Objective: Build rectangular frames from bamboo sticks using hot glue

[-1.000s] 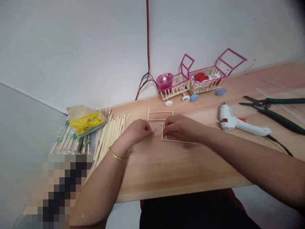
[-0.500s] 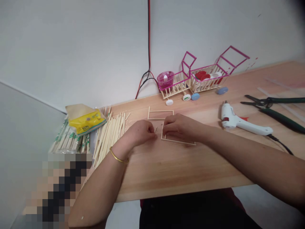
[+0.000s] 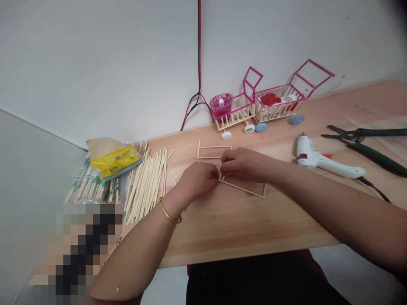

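Note:
My right hand (image 3: 243, 165) is closed over the left end of a small rectangular frame of thin wooden sticks (image 3: 243, 189), hiding part of it. My left hand (image 3: 202, 180) is pinched right beside the frame's left corner, close to the right fingertips. What lies between its fingers is hidden now. Just behind the hands, a second stick frame (image 3: 214, 147) lies flat on the table, one of its sticks jutting out past a corner.
Loose wooden sticks (image 3: 148, 182) are spread at the left, beside a yellow tissue pack (image 3: 116, 162) on bagged sticks. Two stick carts (image 3: 237, 117) (image 3: 280, 108) stand by the wall. A white glue gun (image 3: 330, 165) and green-handled pruners (image 3: 372, 154) lie at the right.
My left hand has moved right, up to the frame's corner; a small stick tip at its fingers has gone from sight. The frame has turned slightly, its right end nearer me.

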The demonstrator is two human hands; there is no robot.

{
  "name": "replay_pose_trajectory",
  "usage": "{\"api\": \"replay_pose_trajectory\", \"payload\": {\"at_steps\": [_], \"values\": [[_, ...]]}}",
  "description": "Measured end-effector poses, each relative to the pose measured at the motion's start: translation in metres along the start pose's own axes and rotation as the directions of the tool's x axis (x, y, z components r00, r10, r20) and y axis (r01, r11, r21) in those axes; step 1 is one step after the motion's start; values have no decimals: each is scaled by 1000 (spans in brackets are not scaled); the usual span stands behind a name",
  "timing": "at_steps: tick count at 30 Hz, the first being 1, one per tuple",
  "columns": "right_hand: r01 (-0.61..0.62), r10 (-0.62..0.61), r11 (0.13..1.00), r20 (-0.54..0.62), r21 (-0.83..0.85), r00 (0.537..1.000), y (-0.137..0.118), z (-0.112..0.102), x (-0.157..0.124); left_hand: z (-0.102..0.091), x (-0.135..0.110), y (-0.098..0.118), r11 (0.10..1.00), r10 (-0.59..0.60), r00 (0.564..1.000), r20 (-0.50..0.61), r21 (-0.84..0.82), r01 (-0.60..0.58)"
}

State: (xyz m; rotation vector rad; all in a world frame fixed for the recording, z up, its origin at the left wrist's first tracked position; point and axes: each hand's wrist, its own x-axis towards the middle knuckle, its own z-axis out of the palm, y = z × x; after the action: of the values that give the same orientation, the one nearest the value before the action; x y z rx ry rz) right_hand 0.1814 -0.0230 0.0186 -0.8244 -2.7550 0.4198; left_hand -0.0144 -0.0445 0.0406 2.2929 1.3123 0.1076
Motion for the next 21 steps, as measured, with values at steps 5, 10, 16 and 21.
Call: {"api": "replay_pose_trajectory", "payload": {"at_steps": [5,10,16,21], "values": [[-88,87,993,20,82,996,1,-4,-6,3,2,-3,999,48,996,-74,24,-47],[-174,171,980,42,97,984,-5,-12,-10,6,5,-7,994,28,980,-199,113,-6],[-266,268,962,-19,63,963,-12,-17,-12,8,6,-11,993,39,970,-241,117,-11],[-276,276,960,7,45,961,-13,-14,-8,7,5,-7,998,52,971,-232,30,-47]]}}
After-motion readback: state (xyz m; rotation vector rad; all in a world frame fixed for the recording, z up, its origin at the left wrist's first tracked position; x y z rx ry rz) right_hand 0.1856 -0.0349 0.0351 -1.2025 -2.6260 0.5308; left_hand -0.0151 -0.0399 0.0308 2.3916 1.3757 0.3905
